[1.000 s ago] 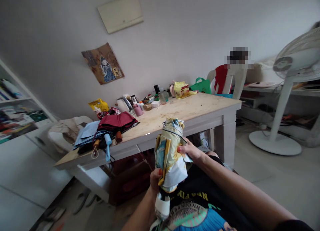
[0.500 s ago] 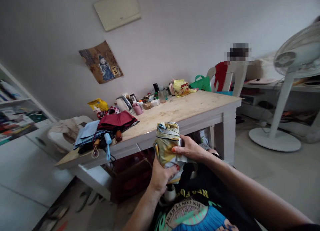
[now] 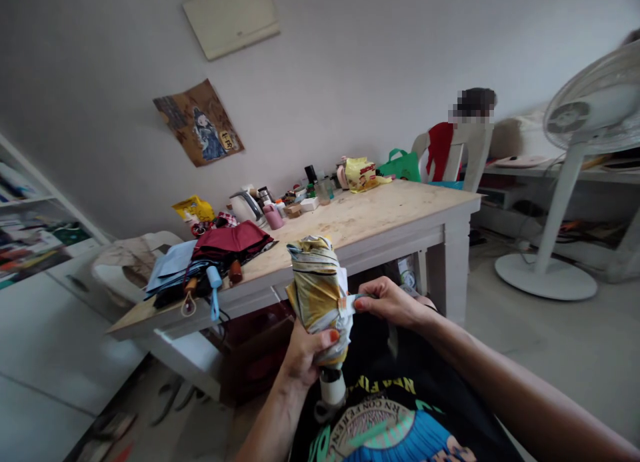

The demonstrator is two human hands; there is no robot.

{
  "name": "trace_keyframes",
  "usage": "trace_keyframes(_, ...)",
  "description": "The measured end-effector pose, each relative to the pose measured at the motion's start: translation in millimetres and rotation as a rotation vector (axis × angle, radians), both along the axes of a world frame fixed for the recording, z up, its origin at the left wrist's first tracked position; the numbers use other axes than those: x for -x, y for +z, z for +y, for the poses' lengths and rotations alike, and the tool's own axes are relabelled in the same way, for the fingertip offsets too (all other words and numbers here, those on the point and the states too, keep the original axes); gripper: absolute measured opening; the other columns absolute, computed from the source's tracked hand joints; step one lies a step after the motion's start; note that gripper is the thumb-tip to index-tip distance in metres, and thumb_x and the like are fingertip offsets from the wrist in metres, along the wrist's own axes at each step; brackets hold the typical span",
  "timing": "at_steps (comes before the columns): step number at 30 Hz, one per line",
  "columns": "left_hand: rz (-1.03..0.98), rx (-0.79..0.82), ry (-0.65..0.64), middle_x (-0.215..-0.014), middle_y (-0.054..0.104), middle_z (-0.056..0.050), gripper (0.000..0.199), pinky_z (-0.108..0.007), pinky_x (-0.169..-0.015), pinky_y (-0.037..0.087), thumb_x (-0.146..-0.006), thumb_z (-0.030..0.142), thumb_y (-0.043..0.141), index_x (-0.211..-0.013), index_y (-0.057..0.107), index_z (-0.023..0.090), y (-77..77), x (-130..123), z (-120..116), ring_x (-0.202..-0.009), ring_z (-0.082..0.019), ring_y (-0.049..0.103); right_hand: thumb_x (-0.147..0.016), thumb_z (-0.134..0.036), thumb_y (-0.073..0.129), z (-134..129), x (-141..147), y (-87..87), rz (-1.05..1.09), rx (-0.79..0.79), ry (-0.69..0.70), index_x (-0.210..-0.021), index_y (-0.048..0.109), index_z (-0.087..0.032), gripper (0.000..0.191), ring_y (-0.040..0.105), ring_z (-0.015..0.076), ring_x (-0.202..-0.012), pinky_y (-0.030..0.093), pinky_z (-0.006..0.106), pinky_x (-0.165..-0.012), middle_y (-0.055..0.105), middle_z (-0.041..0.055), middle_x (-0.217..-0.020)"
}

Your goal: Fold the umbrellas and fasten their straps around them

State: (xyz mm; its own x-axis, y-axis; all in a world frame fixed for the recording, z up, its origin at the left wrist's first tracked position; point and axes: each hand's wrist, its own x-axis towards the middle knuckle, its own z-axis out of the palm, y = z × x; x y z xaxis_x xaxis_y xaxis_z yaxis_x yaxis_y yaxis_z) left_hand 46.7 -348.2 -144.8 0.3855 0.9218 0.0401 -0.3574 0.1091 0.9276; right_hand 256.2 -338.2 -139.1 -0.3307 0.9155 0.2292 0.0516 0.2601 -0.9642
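A yellow and white folding umbrella [image 3: 316,282], rolled up, stands nearly upright in front of my body with its white handle [image 3: 331,386] pointing down. My left hand [image 3: 311,351] is wrapped round its lower part, thumb across the cloth. At its right side my right hand [image 3: 383,301] pinches the end of a whitish strap [image 3: 349,305] and holds it out from the cloth. On the table's left end lie several other folded umbrellas, among them a dark red umbrella [image 3: 230,241] and a light blue umbrella [image 3: 173,265].
Beyond my hands is a wooden table [image 3: 390,205]. Along its back stand an electric kettle [image 3: 246,207], a pink cup [image 3: 273,217], a yellow bag [image 3: 360,175] and a green bag [image 3: 401,165]. A white fan [image 3: 560,202] stands at right; a person sits near a chair [image 3: 470,155].
My right hand has moved off the umbrella's cloth and now pulls the strap out to the right. The umbrella has shifted slightly left and its handle shows more.
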Motion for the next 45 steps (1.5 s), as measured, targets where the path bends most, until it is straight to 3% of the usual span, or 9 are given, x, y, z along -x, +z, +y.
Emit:
trace_keyframes(7,-0.286,0.018,-0.366,-0.068,0.050,0.000,0.048,-0.018,-0.046,0.034,-0.051,0.038,0.086,-0.085,0.064,0.011,-11.7,-13.3,-0.7,-0.050,-0.004,0.041,-0.046,-0.059,0.088,20.9,24.9,-14.9,0.354,0.097,0.148,-0.091,0.059,-0.014,0.070,0.045,0.0081,-0.053,0.034,0.020,-0.047,0.055,-0.0042,-0.062)
trace_keyframes(11,-0.389,0.123,-0.510,-0.071,0.045,0.003,0.060,-0.018,-0.045,0.032,-0.047,0.035,0.088,-0.097,0.062,0.015,-16.3,-21.8,-0.1,-0.047,-0.001,0.032,-0.043,-0.053,0.091,30.6,27.4,-17.4,0.408,0.138,0.277,-0.084,0.060,-0.011,0.066,0.052,0.0110,-0.060,0.042,0.023,-0.053,0.060,-0.0010,-0.067)
trace_keyframes(17,-0.381,0.180,-0.627,-0.069,0.044,0.003,0.054,-0.015,-0.044,0.032,-0.045,0.042,0.091,-0.076,0.059,0.012,-24.1,-24.3,5.2,-0.047,0.001,0.031,-0.046,-0.045,0.091,37.7,23.3,-16.5,0.458,0.187,0.327,-0.076,0.059,-0.012,0.055,0.038,0.0032,-0.044,0.030,0.017,-0.040,0.055,-0.0054,-0.057)
trace_keyframes(23,0.007,0.057,-0.434,-0.096,0.065,-0.013,0.077,-0.024,-0.055,0.044,-0.048,0.049,0.091,-0.110,0.065,0.012,6.5,2.1,0.4,-0.068,-0.016,0.059,-0.050,-0.038,0.086,26.3,22.7,-7.5,0.471,0.282,0.240,-0.069,0.058,-0.013,0.042,0.029,0.0010,-0.035,0.016,0.016,-0.033,0.050,-0.0070,-0.049)
trace_keyframes(27,0.079,0.004,-0.171,-0.094,0.069,-0.011,0.077,-0.029,-0.070,0.048,-0.048,0.044,0.093,-0.113,0.064,0.014,25.6,7.7,-10.3,-0.079,-0.021,0.064,-0.051,-0.030,0.086,19.5,28.2,12.3,0.417,0.256,0.196,-0.075,0.061,-0.013,0.038,0.047,0.0052,-0.046,0.032,0.016,-0.041,0.060,-0.0037,-0.060)
trace_keyframes(31,0.117,0.092,0.125,-0.085,0.072,-0.008,0.064,-0.030,-0.071,0.051,-0.044,0.029,0.095,-0.100,0.067,0.014,14.7,-6.0,-11.8,-0.072,-0.019,0.066,-0.055,-0.037,0.086,17.0,33.9,21.1,0.356,0.202,0.083,-0.098,0.061,-0.012,0.055,0.058,0.0110,-0.060,0.045,0.021,-0.053,0.066,0.0004,-0.074)
trace_keyframes(36,0.049,0.211,0.158,-0.072,0.072,-0.006,0.050,-0.030,-0.061,0.051,-0.046,0.024,0.090,-0.089,0.068,0.010,-0.1,-9.4,-6.6,-0.058,-0.017,0.063,-0.063,-0.035,0.079,10.4,17.0,13.8,0.050,0.114,-0.227,-0.112,0.057,-0.014,0.058,0.037,0.0066,-0.042,0.027,0.019,-0.042,0.044,-0.0115,-0.047)
trace_keyframes(40,0.020,0.217,0.146,-0.070,0.071,-0.006,0.049,-0.029,-0.058,0.051,-0.045,0.023,0.090,-0.087,0.068,0.009,-1.6,-1.8,-9.5,-0.057,-0.017,0.063,-0.070,-0.040,0.068,-1.6,-1.5,14.4,-0.131,0.030,-0.153,-0.065,0.060,-0.015,0.027,0.035,0.0056,-0.046,0.023,0.021,-0.043,0.045,-0.0057,-0.051)
trace_keyframes(45,-0.004,0.218,0.150,-0.062,0.067,-0.002,0.049,-0.026,-0.048,0.047,-0.044,0.026,0.090,-0.083,0.064,0.012,-3.6,2.9,-10.7,-0.049,-0.014,0.058,-0.074,-0.040,0.064,-12.0,-8.6,24.5,-0.164,-0.055,-0.071,-0.066,0.056,-0.017,0.026,0.038,0.0074,-0.049,0.028,0.021,-0.045,0.048,-0.0044,-0.056)
